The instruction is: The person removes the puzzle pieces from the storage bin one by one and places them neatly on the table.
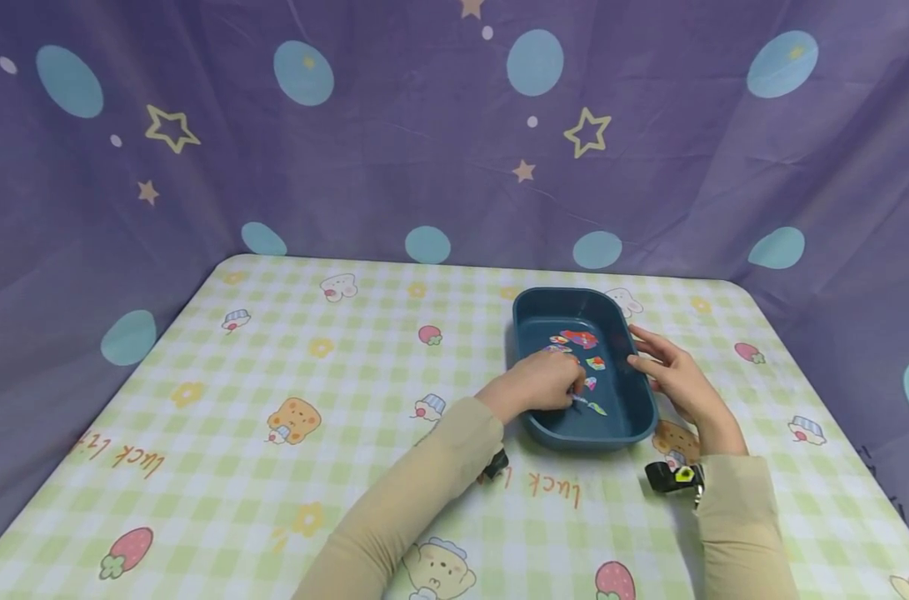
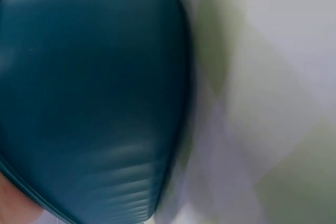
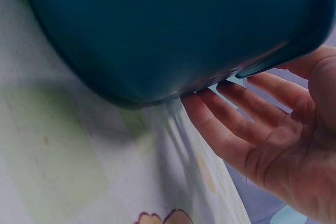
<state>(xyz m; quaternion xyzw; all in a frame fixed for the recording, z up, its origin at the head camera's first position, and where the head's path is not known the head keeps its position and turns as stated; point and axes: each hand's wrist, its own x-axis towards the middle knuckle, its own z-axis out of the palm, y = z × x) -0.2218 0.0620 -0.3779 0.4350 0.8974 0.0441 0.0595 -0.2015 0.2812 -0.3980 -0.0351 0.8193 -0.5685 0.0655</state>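
Observation:
A dark teal rectangular tray (image 1: 634, 408) with raised walls stands on the table. Small colourful flat pieces, perhaps stickers or paper cutouts, lie on its floor, among them a red one (image 1: 580, 338) toward the far end. My left hand (image 1: 546, 380) reaches over the near-left rim into the tray, fingers bent down among the pieces. Its fingertips are hidden, so whether they pinch a piece cannot be seen. Against the tray's outer right wall rest the nearly straight fingers of my right hand (image 1: 682, 385), the thumb near the rim. In the left wrist view the tray's outside wall (image 2: 94, 77) fills much of the picture.
A green-and-white checked cloth (image 1: 364, 350) with cartoon prints covers the table. Behind it hangs a purple curtain (image 1: 394, 150) with stars and blue ovals. A black wrist device (image 1: 671, 477) is by the right sleeve.

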